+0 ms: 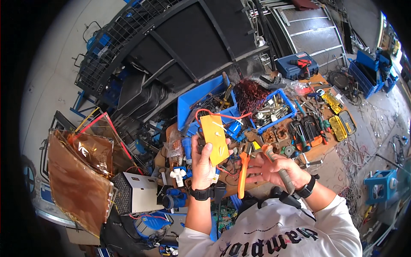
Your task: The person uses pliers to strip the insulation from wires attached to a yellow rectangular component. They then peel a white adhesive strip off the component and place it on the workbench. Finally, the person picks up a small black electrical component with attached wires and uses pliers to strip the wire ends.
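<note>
My left hand (202,162) is closed round a flat yellow rectangular piece (215,139), with the thumb across its near left edge. A red wire (227,115) loops over the top of this piece toward the right. In my right hand (272,170) is a pair of pliers with orange handles (242,176), spread wide apart. One handle lies against the palm under my thumb; the other stands away to the left, and the fingers reach out between them. The jaws are near the right side of the yellow piece, seemingly apart from it.
Beyond my hands, a blue bin (184,109) holds loose tools, and a smaller blue tray (294,112) holds metal parts. Several clamps and hand tools (306,132) lie on the wooden table (332,147) at right. A white box (143,192) and brown sheet panels (79,180) stand at left.
</note>
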A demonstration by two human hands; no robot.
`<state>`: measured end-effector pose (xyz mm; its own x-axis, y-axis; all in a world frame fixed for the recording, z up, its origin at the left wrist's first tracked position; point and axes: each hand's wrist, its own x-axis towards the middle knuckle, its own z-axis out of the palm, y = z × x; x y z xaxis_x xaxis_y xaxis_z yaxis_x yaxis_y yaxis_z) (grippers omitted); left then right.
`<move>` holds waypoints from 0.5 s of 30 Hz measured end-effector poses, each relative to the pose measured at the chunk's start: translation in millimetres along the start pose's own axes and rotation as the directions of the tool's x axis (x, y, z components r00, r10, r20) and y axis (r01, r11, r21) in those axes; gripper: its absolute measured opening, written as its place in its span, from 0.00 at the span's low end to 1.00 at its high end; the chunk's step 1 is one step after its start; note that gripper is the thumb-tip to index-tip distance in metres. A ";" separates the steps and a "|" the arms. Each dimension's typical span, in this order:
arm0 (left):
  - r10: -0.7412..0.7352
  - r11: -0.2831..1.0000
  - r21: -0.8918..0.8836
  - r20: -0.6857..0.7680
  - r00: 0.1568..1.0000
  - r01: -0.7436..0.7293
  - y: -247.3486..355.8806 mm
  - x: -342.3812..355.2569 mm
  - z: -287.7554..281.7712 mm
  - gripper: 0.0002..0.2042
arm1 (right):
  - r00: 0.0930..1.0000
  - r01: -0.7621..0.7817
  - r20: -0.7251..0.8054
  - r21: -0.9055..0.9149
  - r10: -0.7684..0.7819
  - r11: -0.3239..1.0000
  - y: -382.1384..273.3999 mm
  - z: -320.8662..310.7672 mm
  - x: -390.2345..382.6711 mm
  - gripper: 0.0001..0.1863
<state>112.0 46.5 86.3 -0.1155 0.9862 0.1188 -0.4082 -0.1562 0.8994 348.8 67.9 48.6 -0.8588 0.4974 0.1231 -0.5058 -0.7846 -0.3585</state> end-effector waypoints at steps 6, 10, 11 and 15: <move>-0.002 1.000 0.022 0.017 1.000 0.001 -2.8 2.4 7.0 0.25 | 0.999 -0.043 0.022 -0.045 0.044 0.998 -8.8 16.0 -6.5 0.20; 0.003 1.000 0.021 0.028 1.000 -0.003 -6.2 6.4 8.4 0.25 | 0.998 -0.064 0.004 -0.061 0.064 0.996 -15.4 27.1 -8.2 0.19; 0.004 1.000 0.020 0.030 1.000 -0.005 -6.3 6.7 9.2 0.25 | 0.997 -0.067 0.022 -0.061 0.069 0.996 -15.4 24.1 -7.8 0.20; 0.001 1.000 0.025 0.037 0.999 -0.002 -4.7 7.9 16.0 0.26 | 0.997 -0.063 0.042 -0.062 0.066 0.996 -16.8 16.1 -7.4 0.21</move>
<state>127.5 55.8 89.8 -0.0821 0.9873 0.1357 -0.3857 -0.1570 0.9092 362.3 71.5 68.6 -0.8928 0.4286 0.1384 -0.4446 -0.7898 -0.4226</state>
